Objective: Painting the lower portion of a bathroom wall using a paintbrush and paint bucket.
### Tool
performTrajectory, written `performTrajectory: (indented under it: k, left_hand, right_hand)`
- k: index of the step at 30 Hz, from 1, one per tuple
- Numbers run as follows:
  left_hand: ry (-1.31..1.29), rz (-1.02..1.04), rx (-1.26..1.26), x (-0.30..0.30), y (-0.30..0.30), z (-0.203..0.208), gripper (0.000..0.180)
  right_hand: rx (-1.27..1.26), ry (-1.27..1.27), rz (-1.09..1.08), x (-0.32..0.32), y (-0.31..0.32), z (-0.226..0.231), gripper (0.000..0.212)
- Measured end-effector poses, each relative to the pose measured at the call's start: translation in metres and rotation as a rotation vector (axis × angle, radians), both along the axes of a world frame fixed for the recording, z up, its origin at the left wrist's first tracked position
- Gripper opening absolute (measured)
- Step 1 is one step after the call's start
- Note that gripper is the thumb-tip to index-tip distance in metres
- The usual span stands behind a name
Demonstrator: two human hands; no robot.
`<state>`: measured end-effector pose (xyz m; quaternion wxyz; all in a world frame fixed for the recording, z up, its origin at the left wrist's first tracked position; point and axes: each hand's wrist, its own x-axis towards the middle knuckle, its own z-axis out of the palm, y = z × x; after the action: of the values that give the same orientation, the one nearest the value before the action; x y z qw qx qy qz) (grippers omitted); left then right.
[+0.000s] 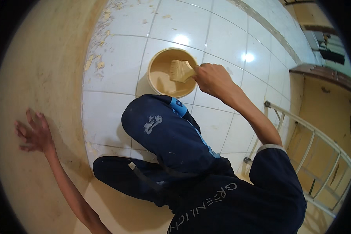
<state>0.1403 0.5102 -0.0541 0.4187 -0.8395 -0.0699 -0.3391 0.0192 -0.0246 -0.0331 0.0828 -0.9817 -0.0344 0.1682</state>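
Currently, a brush (180, 71) is gripped by its handle in the right hand (213, 80), its bristles held over the bucket (158, 62) at 12 o'clock. The left hand (35, 134) is held empty, fingers spread, by the wall (39, 70) at 9 o'clock; whether the wall is touched cannot be told. The floor (183, 23) could be spotted if an overfull brush were swung out past the rim. The bucket could be tipped by the knee (144, 113), seen just beside its 6 o'clock side. Loose flakes (100, 64) towards 10 o'clock could be picked up by low-held, wet bristles.
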Motion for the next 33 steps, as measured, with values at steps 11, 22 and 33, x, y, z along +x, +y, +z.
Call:
performTrajectory:
  k: [11,22,33]
  left_hand:
    - [-0.042,-0.054,0.014,0.001,0.035,-0.009,0.044]
    - [0.02,0.136,0.126,0.0,0.017,-0.006,0.046]
    - [0.035,-0.05,0.03,-0.017,-0.006,0.017,0.049]
  right_hand:
    - [-0.221,0.018,0.38,0.028,0.017,-0.084,0.003]
    - [-0.237,0.031,0.396,0.033,0.014,-0.084,0.007]
    - [-0.177,-0.022,0.41,0.033,0.006,-0.096,0.007]
